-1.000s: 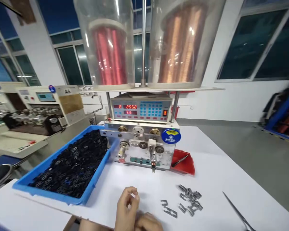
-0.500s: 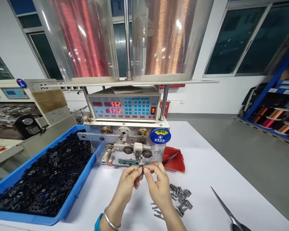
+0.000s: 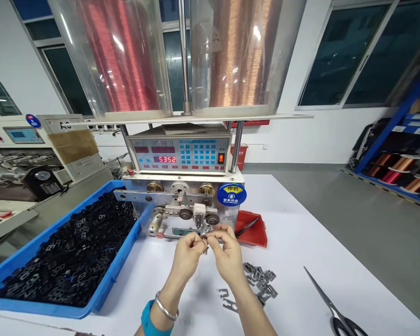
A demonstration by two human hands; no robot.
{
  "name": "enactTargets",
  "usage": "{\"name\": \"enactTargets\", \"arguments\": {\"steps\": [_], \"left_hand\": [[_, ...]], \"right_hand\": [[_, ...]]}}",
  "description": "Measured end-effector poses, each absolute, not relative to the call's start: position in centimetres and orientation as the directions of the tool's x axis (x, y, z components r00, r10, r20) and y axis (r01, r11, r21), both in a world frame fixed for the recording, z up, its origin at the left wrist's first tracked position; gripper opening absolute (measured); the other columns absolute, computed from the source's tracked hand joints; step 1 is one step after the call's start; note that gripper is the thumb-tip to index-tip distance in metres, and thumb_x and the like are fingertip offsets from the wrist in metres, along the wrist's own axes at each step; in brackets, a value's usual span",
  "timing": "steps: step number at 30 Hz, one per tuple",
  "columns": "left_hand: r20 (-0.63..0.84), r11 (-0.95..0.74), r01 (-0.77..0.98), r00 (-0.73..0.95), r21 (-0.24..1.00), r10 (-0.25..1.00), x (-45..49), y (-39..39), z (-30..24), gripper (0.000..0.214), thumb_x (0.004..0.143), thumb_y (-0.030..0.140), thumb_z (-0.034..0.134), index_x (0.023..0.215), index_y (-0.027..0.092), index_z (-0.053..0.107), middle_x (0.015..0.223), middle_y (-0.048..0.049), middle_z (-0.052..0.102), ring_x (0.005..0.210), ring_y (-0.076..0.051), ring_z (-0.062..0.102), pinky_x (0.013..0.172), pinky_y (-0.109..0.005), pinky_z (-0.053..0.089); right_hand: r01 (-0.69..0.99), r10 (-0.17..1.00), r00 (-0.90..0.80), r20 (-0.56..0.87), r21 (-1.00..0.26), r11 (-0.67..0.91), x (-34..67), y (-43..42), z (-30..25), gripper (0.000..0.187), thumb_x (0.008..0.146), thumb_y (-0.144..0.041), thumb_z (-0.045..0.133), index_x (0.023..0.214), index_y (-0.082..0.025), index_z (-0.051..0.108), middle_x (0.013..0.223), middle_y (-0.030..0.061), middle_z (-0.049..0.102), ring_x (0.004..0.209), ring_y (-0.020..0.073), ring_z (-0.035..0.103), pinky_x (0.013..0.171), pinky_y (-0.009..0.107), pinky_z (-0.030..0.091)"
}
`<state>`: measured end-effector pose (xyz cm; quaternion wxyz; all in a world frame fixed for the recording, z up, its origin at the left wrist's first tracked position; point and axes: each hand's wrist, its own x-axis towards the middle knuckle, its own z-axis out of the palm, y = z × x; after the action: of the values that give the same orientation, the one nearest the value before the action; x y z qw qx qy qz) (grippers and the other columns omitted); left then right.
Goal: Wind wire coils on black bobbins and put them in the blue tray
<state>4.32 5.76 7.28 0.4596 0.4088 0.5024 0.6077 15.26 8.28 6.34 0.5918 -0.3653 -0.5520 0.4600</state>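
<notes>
Both my hands meet just below the front of the coil winding machine (image 3: 182, 205). My left hand (image 3: 188, 254) and my right hand (image 3: 226, 252) each pinch a small part (image 3: 205, 239) held at the machine's spindle; the part itself is mostly hidden by my fingertips. A small heap of grey metal pieces (image 3: 259, 282) lies on the white table to the right of my right wrist. The machine's red display (image 3: 165, 159) reads 5352.
A blue tray (image 3: 122, 256) full of small black parts stands at the left. A red bin (image 3: 254, 231) with a dark tool sits right of the machine. Scissors (image 3: 332, 305) lie at the lower right. Two large wire spools (image 3: 182, 51) stand above the machine. Another machine (image 3: 38, 154) is far left.
My hands rose from the table's near edge to the machine's spindle and pinched together there. The view tilted and shifted right. The upper display numbers went out.
</notes>
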Motion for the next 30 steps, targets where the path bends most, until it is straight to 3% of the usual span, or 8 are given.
{"name": "enactTargets", "arguments": {"steps": [4, 6, 10, 14, 17, 21, 26, 30], "left_hand": [[0.097, -0.092, 0.033, -0.215, 0.995, 0.972, 3.7, 5.9, 8.0, 0.027, 0.064, 0.029, 0.063, 0.049, 0.020, 0.043, 0.045, 0.0076, 0.039, 0.046, -0.008, 0.033, 0.048, -0.022, 0.025], [0.118, -0.107, 0.072, -0.174, 0.992, 0.978, 3.5, 5.5, 8.0, 0.029, 0.069, 0.035, 0.060, 0.051, 0.020, 0.043, 0.048, 0.0066, 0.041, 0.047, -0.009, 0.036, 0.049, -0.023, 0.028], [0.129, -0.110, 0.126, -0.155, 0.986, 0.980, 2.4, 3.9, 6.4, 0.035, 0.076, 0.049, 0.052, 0.058, 0.019, 0.048, 0.056, 0.0037, 0.047, 0.049, -0.010, 0.038, 0.050, -0.023, 0.033], [0.082, -0.016, 0.218, -0.295, 0.976, 0.952, 1.3, 1.2, 2.3, 0.039, 0.072, 0.055, 0.056, 0.058, 0.020, 0.048, 0.054, 0.0053, 0.040, 0.049, -0.011, 0.035, 0.049, -0.023, 0.031], [0.069, 0.028, 0.227, -0.405, 0.974, 0.912, 1.5, -0.8, -1.2, 0.047, 0.070, 0.062, 0.056, 0.055, 0.021, 0.041, 0.053, 0.0072, 0.029, 0.050, -0.011, 0.030, 0.049, -0.023, 0.029], [0.094, 0.027, 0.247, -0.463, 0.969, 0.881, 2.6, -2.5, -3.7, 0.052, 0.068, 0.070, 0.053, 0.055, 0.020, 0.042, 0.053, 0.0071, 0.027, 0.050, -0.011, 0.028, 0.049, -0.023, 0.027], [0.134, 0.007, 0.288, -0.467, 0.958, 0.874, 3.1, -3.2, -2.9, 0.052, 0.068, 0.069, 0.055, 0.054, 0.020, 0.044, 0.051, 0.0056, 0.033, 0.050, -0.012, 0.032, 0.048, -0.023, 0.029], [0.140, -0.004, 0.293, -0.445, 0.956, 0.884, 3.1, -3.5, -2.2, 0.051, 0.068, 0.068, 0.056, 0.054, 0.020, 0.046, 0.051, 0.0054, 0.035, 0.049, -0.012, 0.034, 0.048, -0.023, 0.031]], "right_hand": [[-0.278, 0.990, -0.114, 0.085, -0.959, 0.051, 13.5, 9.2, 4.6, 0.052, 0.074, -0.071, 0.048, 0.070, -0.020, 0.055, 0.066, 0.0010, 0.053, 0.059, 0.0156, 0.052, 0.052, 0.027, 0.044], [-0.271, 0.981, -0.185, 0.048, -0.963, -0.004, 12.7, 9.4, 4.0, 0.057, 0.076, -0.074, 0.040, 0.069, -0.019, 0.052, 0.061, 0.0011, 0.053, 0.052, 0.0145, 0.051, 0.047, 0.027, 0.042], [-0.166, 0.980, -0.194, 0.053, -0.986, 0.021, 12.9, 9.7, 3.2, 0.054, 0.079, -0.071, 0.035, 0.071, -0.020, 0.051, 0.066, 0.0020, 0.056, 0.055, 0.0144, 0.054, 0.052, 0.027, 0.044], [0.140, 0.990, -0.114, 0.078, -0.986, 0.094, 15.2, 9.7, 2.0, 0.031, 0.070, -0.046, 0.063, 0.058, -0.021, 0.049, 0.057, -0.0007, 0.055, 0.058, 0.0164, 0.054, 0.057, 0.027, 0.040], [0.399, 0.994, -0.030, 0.107, -0.910, 0.110, 16.4, 9.9, 1.3, 0.025, 0.070, -0.030, 0.067, 0.053, -0.020, 0.051, 0.057, 0.0015, 0.059, 0.066, 0.0202, 0.059, 0.063, 0.028, 0.037], [0.618, 0.988, 0.035, 0.151, -0.780, 0.098, 16.2, 11.0, 1.3, 0.028, 0.078, -0.035, 0.065, 0.057, -0.019, 0.057, 0.068, 0.0086, 0.067, 0.073, 0.0245, 0.063, 0.063, 0.029, 0.036], [0.718, 0.973, 0.004, 0.229, -0.678, 0.157, 15.1, 10.7, 1.1, 0.032, 0.086, -0.040, 0.058, 0.063, -0.019, 0.062, 0.070, 0.0102, 0.068, 0.068, 0.0222, 0.063, 0.058, 0.028, 0.036], [0.692, 0.934, -0.144, 0.326, -0.642, 0.330, 15.7, 6.9, 0.6, 0.024, 0.081, -0.037, 0.063, 0.063, -0.021, 0.061, 0.066, 0.0034, 0.065, 0.063, 0.0182, 0.061, 0.059, 0.026, 0.039]]}}
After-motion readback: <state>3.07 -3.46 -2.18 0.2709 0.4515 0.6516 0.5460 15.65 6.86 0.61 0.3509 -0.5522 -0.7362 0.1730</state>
